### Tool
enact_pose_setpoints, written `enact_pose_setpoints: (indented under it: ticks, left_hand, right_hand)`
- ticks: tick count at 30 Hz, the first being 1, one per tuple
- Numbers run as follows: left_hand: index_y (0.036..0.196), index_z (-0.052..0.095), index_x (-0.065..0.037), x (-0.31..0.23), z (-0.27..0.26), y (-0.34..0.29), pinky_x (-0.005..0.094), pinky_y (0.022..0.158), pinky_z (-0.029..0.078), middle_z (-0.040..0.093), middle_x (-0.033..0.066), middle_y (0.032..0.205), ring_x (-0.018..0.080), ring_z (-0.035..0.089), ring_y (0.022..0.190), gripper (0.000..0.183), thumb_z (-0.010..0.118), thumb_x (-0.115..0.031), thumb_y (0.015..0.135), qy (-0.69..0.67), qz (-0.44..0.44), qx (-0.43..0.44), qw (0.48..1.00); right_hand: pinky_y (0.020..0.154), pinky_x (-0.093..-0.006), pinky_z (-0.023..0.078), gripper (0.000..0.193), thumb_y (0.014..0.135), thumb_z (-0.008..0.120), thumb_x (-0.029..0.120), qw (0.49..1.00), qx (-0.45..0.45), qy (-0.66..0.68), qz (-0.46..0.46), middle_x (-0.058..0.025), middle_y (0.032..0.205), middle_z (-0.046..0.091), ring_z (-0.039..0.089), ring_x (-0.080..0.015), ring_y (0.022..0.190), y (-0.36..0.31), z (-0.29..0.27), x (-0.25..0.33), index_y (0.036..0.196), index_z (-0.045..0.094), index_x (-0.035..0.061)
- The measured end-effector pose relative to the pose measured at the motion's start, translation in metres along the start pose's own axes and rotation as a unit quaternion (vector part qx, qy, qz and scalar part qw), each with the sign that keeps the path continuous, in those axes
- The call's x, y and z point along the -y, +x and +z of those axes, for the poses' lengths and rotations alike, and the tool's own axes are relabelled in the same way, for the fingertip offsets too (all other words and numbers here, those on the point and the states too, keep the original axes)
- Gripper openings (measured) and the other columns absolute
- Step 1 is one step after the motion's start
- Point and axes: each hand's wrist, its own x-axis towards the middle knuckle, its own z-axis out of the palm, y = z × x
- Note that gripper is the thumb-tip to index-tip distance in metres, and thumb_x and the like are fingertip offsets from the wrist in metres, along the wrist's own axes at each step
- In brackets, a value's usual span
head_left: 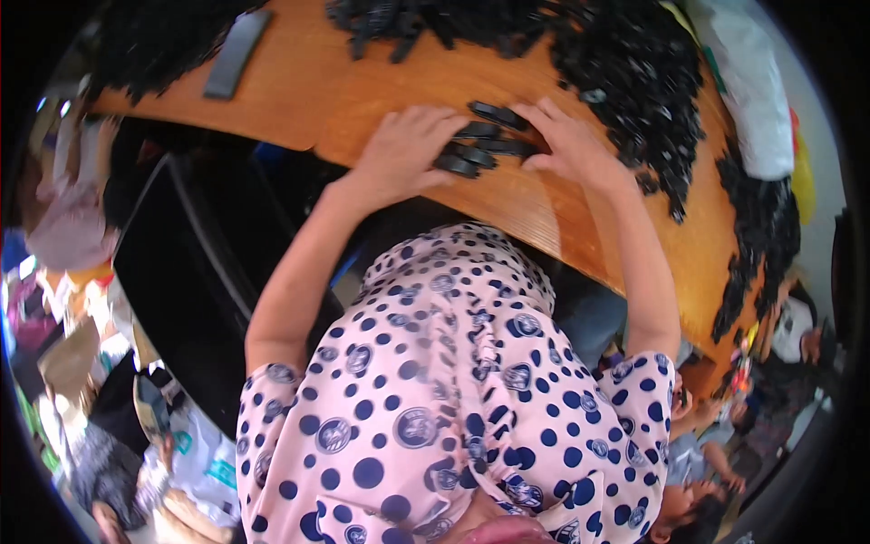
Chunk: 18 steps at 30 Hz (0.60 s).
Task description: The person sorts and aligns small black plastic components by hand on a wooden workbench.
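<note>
Several small black oblong pieces [478,162] lie in a little group on the brown wooden table, roughly side by side. They look like plastic, but their exact kind cannot be made out. From the left, my left hand [399,154] reaches to the group, fingers stretched out and the thumb apart, fingertips at the pieces' ends. On the other side is my right hand [580,150], its thumb and fingers spread around the right ends of the pieces. The topmost black piece [497,115] slants toward my right fingertips. Neither hand is closed around a piece.
Large heaps of black pieces cover the table's far edge [444,20] and right side [648,91]. A flat dark grey bar [237,56] lies at the far left. A white sack [748,91] stands beyond the right edge. Other people sit at the lower right and far left.
</note>
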Motion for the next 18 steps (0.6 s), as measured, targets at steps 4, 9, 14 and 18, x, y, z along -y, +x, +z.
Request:
enact_pose_setpoints:
  ticks: [4, 9, 14, 18]
  left_hand:
    - [0.134, 0.055, -0.007, 0.012, 0.011, -0.037, 0.0450, 0.102, 0.044, 0.062, 0.0122, 0.125, 0.0339, 0.054, 0.121, 0.068, 0.081, -0.022, 0.073, -0.042, -0.032, -0.080, 0.995]
    - [0.125, 0.060, -0.007, 0.015, -0.027, -0.124, 0.0432, 0.096, 0.050, 0.062, 0.0133, 0.120, 0.0348, 0.057, 0.115, 0.057, 0.082, -0.017, 0.073, -0.057, -0.136, -0.126, 0.981]
    - [0.128, 0.059, -0.007, 0.017, -0.049, -0.194, 0.0440, 0.095, 0.050, 0.062, 0.0161, 0.119, 0.0375, 0.060, 0.111, 0.057, 0.081, -0.012, 0.075, 0.007, -0.319, -0.088, 0.944]
    - [0.135, 0.055, -0.007, -0.001, -0.051, -0.209, 0.0442, 0.097, 0.049, 0.056, 0.0177, 0.129, 0.0375, 0.056, 0.119, 0.062, 0.079, -0.009, 0.077, 0.098, -0.377, -0.069, 0.919]
  right_hand:
    - [0.086, -0.0483, 0.050, 0.068, 0.076, 0.082, 0.016, 0.995, -0.036, 0.011, -0.093, -0.0148, 0.114, 0.059, 0.062, -0.0405, 0.106, 0.028, 0.035, 0.048, 0.137, 0.051, 0.0098]
    - [0.088, -0.0485, 0.051, 0.053, 0.083, 0.075, 0.012, 0.994, 0.035, 0.021, -0.105, -0.0165, 0.117, 0.060, 0.061, -0.0405, 0.109, 0.066, 0.063, 0.118, 0.131, 0.053, 0.0083]
    - [0.079, -0.0477, 0.056, 0.040, 0.082, 0.077, 0.016, 0.974, 0.026, 0.047, -0.218, -0.0166, 0.108, 0.061, 0.068, -0.0386, 0.095, 0.114, 0.110, 0.179, 0.115, 0.057, 0.0050]
    - [0.075, -0.0410, 0.059, 0.041, 0.082, 0.079, 0.021, 0.957, 0.002, 0.034, -0.288, -0.0155, 0.111, 0.059, 0.069, -0.0344, 0.094, 0.110, 0.113, 0.187, 0.114, 0.058, 0.0043]
